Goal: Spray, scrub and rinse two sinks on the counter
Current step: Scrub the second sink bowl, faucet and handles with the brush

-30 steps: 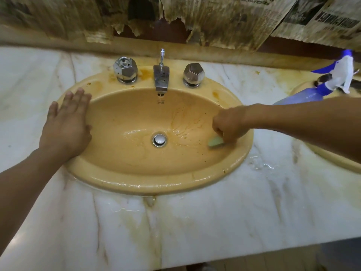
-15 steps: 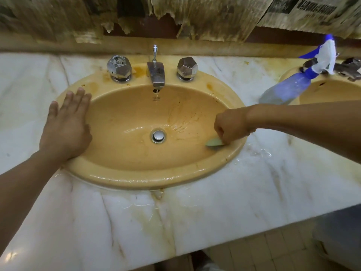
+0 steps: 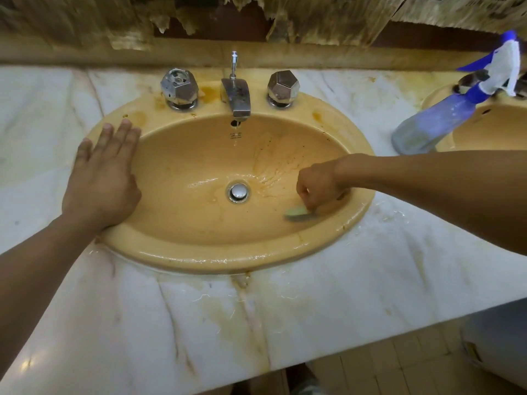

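Scrubbing looks to be the step in hand: the right hand [image 3: 318, 185] curls its fingers [image 3: 309, 203] tightly round a pale green scrub pad [image 3: 298, 214] and presses it to the wall of the sink [image 3: 214, 262] just beneath them. The left hand [image 3: 104, 178] lies flat on the rim across the basin, fingers [image 3: 119, 138] straight and holding nothing, probably as a brace. Between the two hands the basin holds only a thin brownish film of water around the drain [image 3: 238, 192]. Beyond the right wrist a spray bottle [image 3: 427, 124] stands on the counter [image 3: 328, 303], its fill level unclear, beside the second sink [image 3: 484, 132], whose contents are hidden.
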Available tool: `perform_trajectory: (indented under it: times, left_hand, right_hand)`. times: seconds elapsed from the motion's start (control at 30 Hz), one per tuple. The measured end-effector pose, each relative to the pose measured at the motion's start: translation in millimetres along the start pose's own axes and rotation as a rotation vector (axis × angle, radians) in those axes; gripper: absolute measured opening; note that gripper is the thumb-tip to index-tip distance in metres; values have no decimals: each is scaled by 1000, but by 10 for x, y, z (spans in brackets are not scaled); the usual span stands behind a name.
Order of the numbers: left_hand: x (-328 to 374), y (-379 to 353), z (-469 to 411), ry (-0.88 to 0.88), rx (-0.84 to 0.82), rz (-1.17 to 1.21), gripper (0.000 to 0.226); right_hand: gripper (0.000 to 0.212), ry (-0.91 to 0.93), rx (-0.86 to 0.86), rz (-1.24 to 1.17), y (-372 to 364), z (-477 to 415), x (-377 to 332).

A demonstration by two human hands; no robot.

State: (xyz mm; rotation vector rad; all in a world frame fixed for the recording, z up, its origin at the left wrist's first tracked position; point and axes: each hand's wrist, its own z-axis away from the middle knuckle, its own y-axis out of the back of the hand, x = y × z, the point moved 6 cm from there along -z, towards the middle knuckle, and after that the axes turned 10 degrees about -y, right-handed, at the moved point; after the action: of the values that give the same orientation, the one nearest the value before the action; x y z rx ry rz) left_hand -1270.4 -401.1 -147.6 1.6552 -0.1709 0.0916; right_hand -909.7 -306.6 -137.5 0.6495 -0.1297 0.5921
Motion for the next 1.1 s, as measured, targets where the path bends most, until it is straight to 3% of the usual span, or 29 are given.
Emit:
perform_trajectory:
  times: [0.07, 0.17, 0.2, 0.3, 0.4, 0.43, 0.53, 0.6, 0.7, 0.73, 0.9, 1.0, 1.1]
  left_hand:
    - [1, 5, 7, -1, -2, 6, 89]
    - [1, 10, 8, -9, 6, -1, 89]
    - [3, 8, 9, -9, 6, 0, 89]
    - [-9, 3, 14, 0, 9, 11, 89]
    - [-13, 6, 7, -16, 12, -2, 88]
    - [-10, 3, 7, -23, 10, -8, 88]
    - [2, 11, 5, -29, 12, -11, 89]
    - [-9, 7, 1, -29, 12, -4, 90]
    - [-22, -7, -2, -23, 9, -3, 92]
    - [-20, -5, -1, -21, 8, -2, 92]
    - [-16, 2, -8, -18, 5, 4, 91]
    - [-26, -1, -5, -20, 9, 12, 90]
    - [-26, -2, -13, -18, 12, 14, 89]
  right_hand:
    - [25, -15, 68, 96, 65, 34, 32]
    - [19, -43, 511, 331, 434, -20, 115]
    - [21, -18, 574, 310, 458, -52, 101]
    - [15, 103, 338, 86, 129, -162, 30]
    - [2, 190, 147, 98, -54, -162, 68]
    - [3, 155, 188, 130, 31, -197, 121]
    - [21, 30, 528, 209, 319, -259, 169]
    - [25, 80, 472, 141, 147, -271, -44]
    - [13, 243, 175, -59, -204, -237, -284]
    - [11, 249, 159, -98, -142, -263, -219]
    - [24, 107, 475, -155, 231, -572, -127]
    - [22, 251, 386, -172, 25, -588, -511]
    - [19, 274, 276, -146, 82, -591, -315]
